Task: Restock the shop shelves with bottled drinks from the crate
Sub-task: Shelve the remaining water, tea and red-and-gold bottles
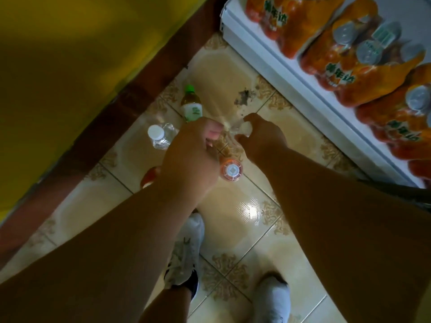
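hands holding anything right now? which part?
Both hands, left and right, pinch a crumpled bit of clear plastic wrap between them, each at one end. No bottle is held.

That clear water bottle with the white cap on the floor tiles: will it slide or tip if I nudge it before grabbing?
The water bottle stands upright on glossy tile, so it would probably slide easily. It is slim, so a push near the white cap may tip it toward the green-capped bottle nearby. It looks full, so fairly heavy for its size.
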Available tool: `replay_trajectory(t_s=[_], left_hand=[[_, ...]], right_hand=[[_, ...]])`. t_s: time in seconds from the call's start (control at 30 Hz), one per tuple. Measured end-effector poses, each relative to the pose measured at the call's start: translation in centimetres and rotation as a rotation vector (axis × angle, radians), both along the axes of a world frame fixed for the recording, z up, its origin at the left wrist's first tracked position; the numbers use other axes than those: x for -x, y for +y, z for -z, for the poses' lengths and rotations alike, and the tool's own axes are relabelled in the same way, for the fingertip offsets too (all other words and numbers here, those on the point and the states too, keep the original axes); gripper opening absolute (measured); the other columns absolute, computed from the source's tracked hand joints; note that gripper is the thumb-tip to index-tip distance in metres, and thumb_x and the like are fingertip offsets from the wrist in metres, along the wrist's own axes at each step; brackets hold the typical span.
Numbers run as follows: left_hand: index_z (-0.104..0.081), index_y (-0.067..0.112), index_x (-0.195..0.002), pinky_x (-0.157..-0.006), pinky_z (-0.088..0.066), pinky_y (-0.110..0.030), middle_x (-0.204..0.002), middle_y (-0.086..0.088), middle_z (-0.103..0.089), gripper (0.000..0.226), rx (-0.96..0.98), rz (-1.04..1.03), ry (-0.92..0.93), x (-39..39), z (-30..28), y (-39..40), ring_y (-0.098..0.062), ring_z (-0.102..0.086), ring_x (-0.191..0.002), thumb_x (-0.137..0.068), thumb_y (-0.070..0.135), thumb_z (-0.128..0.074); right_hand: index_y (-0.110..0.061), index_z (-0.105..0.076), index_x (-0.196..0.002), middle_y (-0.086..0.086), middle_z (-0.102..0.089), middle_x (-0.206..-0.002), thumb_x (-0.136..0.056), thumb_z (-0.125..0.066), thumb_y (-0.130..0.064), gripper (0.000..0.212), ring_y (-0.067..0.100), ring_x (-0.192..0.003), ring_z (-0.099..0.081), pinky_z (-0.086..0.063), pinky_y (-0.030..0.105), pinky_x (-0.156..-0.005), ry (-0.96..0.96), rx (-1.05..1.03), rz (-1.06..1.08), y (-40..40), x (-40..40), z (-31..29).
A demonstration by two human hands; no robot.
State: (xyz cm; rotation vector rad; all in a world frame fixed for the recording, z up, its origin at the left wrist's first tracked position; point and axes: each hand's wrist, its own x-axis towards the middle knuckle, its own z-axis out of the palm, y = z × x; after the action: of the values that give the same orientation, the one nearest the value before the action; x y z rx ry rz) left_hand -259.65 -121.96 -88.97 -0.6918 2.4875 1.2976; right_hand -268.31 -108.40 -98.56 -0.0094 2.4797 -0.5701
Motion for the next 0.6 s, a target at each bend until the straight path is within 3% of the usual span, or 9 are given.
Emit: replay_trajectory(t_s=[0.13,0.3,0.4,0.47,0.5,0.6], left_hand=[[-0.063,0.021,-0.124,-0.091,-0.050,-0.024,-0.118,0.005,-0.064,0.044,-0.036,0.016,-0.053,-0.6,0.6,0.4,-0.010,-0.061,-0.105,-0.091,-0.005,-0.050],[-0.057,0.019,-0.129,-0.094,-0.045,-0.021,-0.121,0.005,-0.060,0.041,-0.040,-0.030,-0.085,-0.1,-0.1,0.1,-0.012,-0.060,-0.111,-0.092,0.001,-0.058],[-0.050,0.021,-0.138,-0.093,-0.046,-0.021,-0.130,0.006,-0.057,0.057,-0.011,-0.019,-0.087,0.8,-0.7,-0.5,-0.010,-0.058,-0.116,-0.087,0.005,-0.070],[-0.044,0.025,-0.145,-0.099,-0.050,-0.027,-0.137,0.006,-0.056,0.077,-0.027,0.021,-0.065,1.4,-1.3,-1.0,-0.011,-0.058,-0.122,-0.079,0.013,-0.082],[-0.043,0.027,-0.146,-0.101,-0.051,-0.029,-0.138,0.005,-0.056,0.084,-0.040,0.051,-0.062,1.6,-1.8,-1.3,-0.011,-0.057,-0.123,-0.075,0.018,-0.086],[-0.053,0.034,-0.127,-0.084,-0.051,-0.012,-0.115,0.017,-0.064,0.072,-0.083,0.103,-0.072,1.5,-2.7,-2.1,0.001,-0.062,-0.106,-0.066,0.031,-0.091]], right_hand=[[-0.023,-0.056,-0.115,-0.001,-0.056,-0.089,-0.093,-0.067,-0.037,0.028,0.021,-0.079,-0.053,-0.028,0.024,-0.052,0.111,0.031,0.060,-0.6,0.1,0.0],[-0.023,-0.058,-0.113,-0.003,-0.062,-0.092,-0.093,-0.065,-0.043,0.030,0.018,-0.081,-0.056,-0.037,0.026,-0.066,0.218,0.160,0.116,0.1,-1.8,-5.3],[-0.027,-0.058,-0.107,-0.008,-0.063,-0.087,-0.093,-0.066,-0.044,0.025,0.012,-0.076,-0.058,-0.040,0.022,-0.063,0.287,0.242,0.119,0.2,-3.3,-9.7],[-0.032,-0.053,-0.096,-0.015,-0.056,-0.073,-0.091,-0.066,-0.047,0.020,0.001,-0.066,-0.056,-0.034,0.008,-0.054,0.355,0.299,0.123,0.0,-3.9,-12.6],[-0.034,-0.051,-0.092,-0.017,-0.053,-0.068,-0.091,-0.066,-0.048,0.021,-0.001,-0.063,-0.057,-0.037,0.008,-0.051,0.385,0.334,0.136,-0.3,-4.0,-14.0],[-0.030,-0.054,-0.086,-0.016,-0.051,-0.062,-0.091,-0.067,-0.048,0.023,-0.012,-0.064,-0.056,-0.041,0.005,-0.052,0.387,0.442,0.229,-1.1,-3.9,-16.6]])
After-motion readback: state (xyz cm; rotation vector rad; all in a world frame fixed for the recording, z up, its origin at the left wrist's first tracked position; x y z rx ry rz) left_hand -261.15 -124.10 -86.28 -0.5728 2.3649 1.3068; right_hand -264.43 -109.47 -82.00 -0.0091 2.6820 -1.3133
